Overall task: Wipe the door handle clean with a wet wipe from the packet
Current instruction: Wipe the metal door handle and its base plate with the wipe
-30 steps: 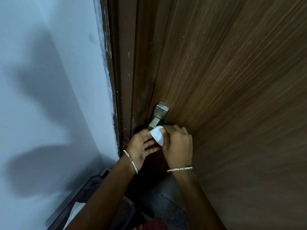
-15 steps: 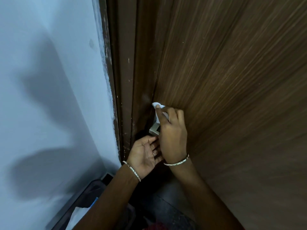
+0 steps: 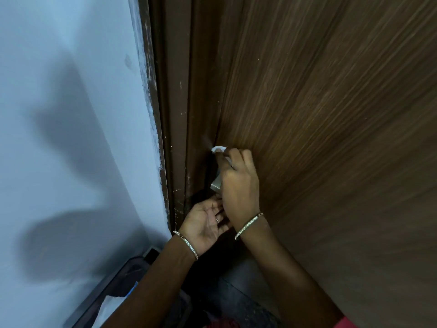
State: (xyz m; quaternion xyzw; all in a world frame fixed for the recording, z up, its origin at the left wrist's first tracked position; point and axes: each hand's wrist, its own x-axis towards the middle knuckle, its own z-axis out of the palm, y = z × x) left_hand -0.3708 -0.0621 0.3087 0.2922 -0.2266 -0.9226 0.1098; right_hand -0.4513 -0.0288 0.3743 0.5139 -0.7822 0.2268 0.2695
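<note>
Against the door handle [image 3: 216,184], right hand [image 3: 240,185] apparently pinches wipe [image 3: 218,149].

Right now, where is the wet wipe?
The wet wipe is in the right hand, pressed at the top of the metal door handle by the door's left edge, just above the open left hand.

We see a white wet wipe [image 3: 218,149], silver door handle [image 3: 216,184], brown wood-grained door [image 3: 331,114], pale blue wall [image 3: 59,91], sparkly silver bracelets [image 3: 248,225].

Right hand [image 3: 240,185] hides most of handle [image 3: 215,185] (wipe [image 3: 218,149] too).
</note>
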